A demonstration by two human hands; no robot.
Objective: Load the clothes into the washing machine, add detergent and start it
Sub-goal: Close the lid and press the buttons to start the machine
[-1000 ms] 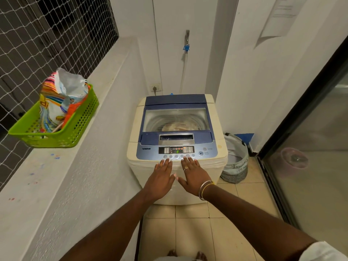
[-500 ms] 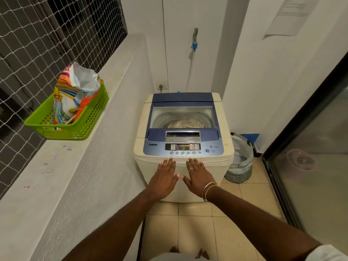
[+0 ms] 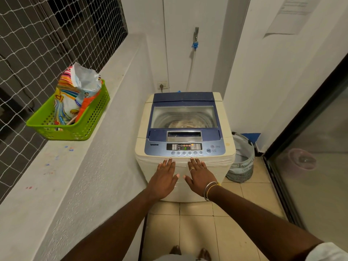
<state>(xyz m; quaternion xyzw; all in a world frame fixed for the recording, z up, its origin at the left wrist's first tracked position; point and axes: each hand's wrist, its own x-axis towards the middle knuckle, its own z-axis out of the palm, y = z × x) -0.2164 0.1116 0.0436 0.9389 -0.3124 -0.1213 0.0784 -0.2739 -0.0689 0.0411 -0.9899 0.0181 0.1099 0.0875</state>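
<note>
Washing machine [image 3: 184, 140] sits mid-frame, lid [image 3: 183, 99] down, clothes [image 3: 185, 124] visible thru its window, panel [image 3: 156, 149] lit. Left hand [image 3: 163, 178] and right hand [image 3: 199, 176] are flat, fingers straight, holding nothing, by the front edge just below the btns. We reckon loading's done and the start step is in hand. Next calls for a press on the start/pause btn [image 3: 208, 150] at the panel's right.

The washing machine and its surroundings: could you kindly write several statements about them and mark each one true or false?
1. The lid of the washing machine is shut. True.
2. The left hand and right hand hold nothing, fingers straight. True.
3. The detergent bag lies on top of the machine. False: it stands in the green basket on the ledge.
4. The laundry bag stands left of the machine. False: it stands at its right, on the floor.
</note>
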